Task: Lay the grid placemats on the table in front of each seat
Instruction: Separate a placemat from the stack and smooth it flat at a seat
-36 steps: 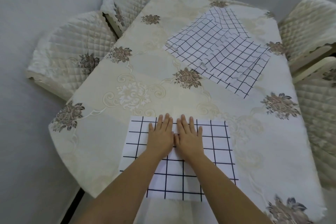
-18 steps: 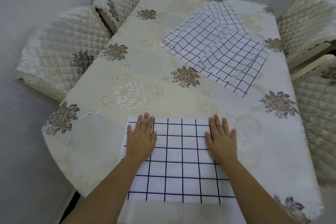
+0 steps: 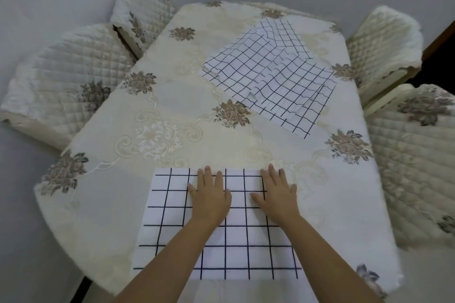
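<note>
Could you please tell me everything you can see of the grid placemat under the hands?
The near placemat is a white, cloth-like rectangle with a dark grid of large squares. It lies flat on the floral tablecloth at its near edge. The left hand and right hand rest flat on its far half.

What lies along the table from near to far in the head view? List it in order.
The near grid placemat, with the left hand and right hand flat on its far half → brown flower motif on the tablecloth → loose pile of grid placemats → far edge of the table.
</note>
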The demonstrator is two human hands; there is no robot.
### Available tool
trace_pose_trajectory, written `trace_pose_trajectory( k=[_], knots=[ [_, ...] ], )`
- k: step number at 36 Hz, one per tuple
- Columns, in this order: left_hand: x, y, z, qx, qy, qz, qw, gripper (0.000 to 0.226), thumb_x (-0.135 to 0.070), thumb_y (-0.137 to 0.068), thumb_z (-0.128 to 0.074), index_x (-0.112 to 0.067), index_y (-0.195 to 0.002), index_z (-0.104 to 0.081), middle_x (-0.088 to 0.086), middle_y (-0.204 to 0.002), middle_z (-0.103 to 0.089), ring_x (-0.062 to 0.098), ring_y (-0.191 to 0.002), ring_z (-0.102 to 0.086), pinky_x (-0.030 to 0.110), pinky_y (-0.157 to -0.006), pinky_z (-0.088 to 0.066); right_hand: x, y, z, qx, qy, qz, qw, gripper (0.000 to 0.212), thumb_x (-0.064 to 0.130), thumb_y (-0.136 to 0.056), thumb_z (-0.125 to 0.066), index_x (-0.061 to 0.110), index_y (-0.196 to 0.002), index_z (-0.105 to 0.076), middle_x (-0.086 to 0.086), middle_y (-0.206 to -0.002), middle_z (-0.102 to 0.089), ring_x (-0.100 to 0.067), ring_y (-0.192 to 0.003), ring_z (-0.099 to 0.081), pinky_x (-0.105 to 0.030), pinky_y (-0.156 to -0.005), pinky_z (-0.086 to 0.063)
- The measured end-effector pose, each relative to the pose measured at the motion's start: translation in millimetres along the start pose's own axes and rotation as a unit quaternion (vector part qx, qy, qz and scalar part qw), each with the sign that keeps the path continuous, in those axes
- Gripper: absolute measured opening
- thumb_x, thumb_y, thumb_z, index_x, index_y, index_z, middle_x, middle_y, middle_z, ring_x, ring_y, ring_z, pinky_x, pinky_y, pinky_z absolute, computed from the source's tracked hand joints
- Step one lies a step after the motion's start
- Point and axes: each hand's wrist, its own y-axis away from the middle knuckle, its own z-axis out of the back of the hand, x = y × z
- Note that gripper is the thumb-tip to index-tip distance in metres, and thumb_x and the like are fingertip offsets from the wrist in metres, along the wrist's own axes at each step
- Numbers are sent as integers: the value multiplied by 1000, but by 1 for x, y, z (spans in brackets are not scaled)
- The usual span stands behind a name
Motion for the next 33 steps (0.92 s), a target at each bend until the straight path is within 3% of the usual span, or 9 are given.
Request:
trace_pose_trajectory(
  k=[8, 12, 14, 15, 17, 19, 21, 24, 33],
  knots=[
    [5, 0, -12, 45, -40, 20, 998, 68, -56, -96, -18, -23, -150, 9, 8, -156, 21, 33, -144, 17, 63, -109, -10, 4, -8, -5, 42, 39, 15, 998, 77, 58, -91, -38, 27, -150, 0, 1, -157, 19, -31, -144, 17, -57, -113, -8],
    [14, -9, -3, 18, -58, 22, 998, 56, -40, -101, -23, -20, -150, -5, 8, -159, 6, 32, -146, 6, 58, -112, -8, 9, -16, -1, 43, 36, 36, 998, 75, 56, -91, -40, 26, -150, -5, 2, -158, 15, -32, -144, 14, -54, -114, -7],
    [20, -17, 3, -12, -69, 13, 997, 50, -28, -100, -34, -15, -147, -22, 11, -156, -15, 31, -145, -10, 57, -112, -13, 12, -19, 3, 43, 36, 45, 997, 73, 54, -91, -42, 26, -149, -9, 3, -158, 12, -30, -145, 12, -54, -114, -8],
    [23, -22, 6, -36, -70, 3, 997, 49, -23, -94, -49, -13, -140, -36, 15, -147, -33, 32, -139, -26, 57, -110, -21, 13, -21, 4, 42, 36, 47, 997, 72, 52, -91, -44, 26, -149, -10, 3, -158, 10, -29, -145, 10, -54, -114, -8],
    [29, -33, 10, -81, -94, -18, 992, 50, -16, -58, -84, -11, -106, -66, 13, -102, -63, 32, -99, -61, 53, -87, -49, 16, -23, 7, 42, 32, 45, 998, 72, 50, -91, -47, 25, -149, -12, 4, -159, 8, -28, -146, 9, -55, -114, -7],
    [34, -42, 15, -94, -98, -26, 990, 47, -12, -34, -91, -13, -75, -69, 7, -72, -61, 25, -65, -61, 37, -61, -53, 20, -25, 9, 42, 30, 48, 998, 70, 47, -91, -49, 25, -148, -15, 3, -159, 5, -27, -146, 7, -55, -114, -6],
    [35, -48, 23, -65, -82, -27, 994, 36, -19, -56, -86, -10, -85, -66, 10, -83, -61, 27, -77, -59, 35, -68, -48, 25, -27, 10, 38, 36, 54, 997, 68, 44, -91, -50, 24, -147, -19, 3, -159, 2, -27, -146, 4, -55, -114, -5],
    [34, -62, 26, -37, -55, -15, 998, 27, -23, -95, -49, -8, -117, -51, 13, -121, -50, 30, -115, -43, 35, -96, -33, 32, -30, 12, 38, 39, 57, 997, 67, 41, -90, -53, 22, -146, -22, 2, -159, -3, -25, -146, 0, -55, -114, -5],
    [44, -80, 40, -9, -8, 41, 999, 19, -17, -98, -40, -10, -112, -51, 9, -117, -55, 27, -112, -48, 36, -97, -32, 50, -45, 27, 20, 31, 80, 996, 64, 34, -92, -52, 21, -147, -20, 0, -159, -3, -23, -147, -1, -53, -115, -4]
  ],
)
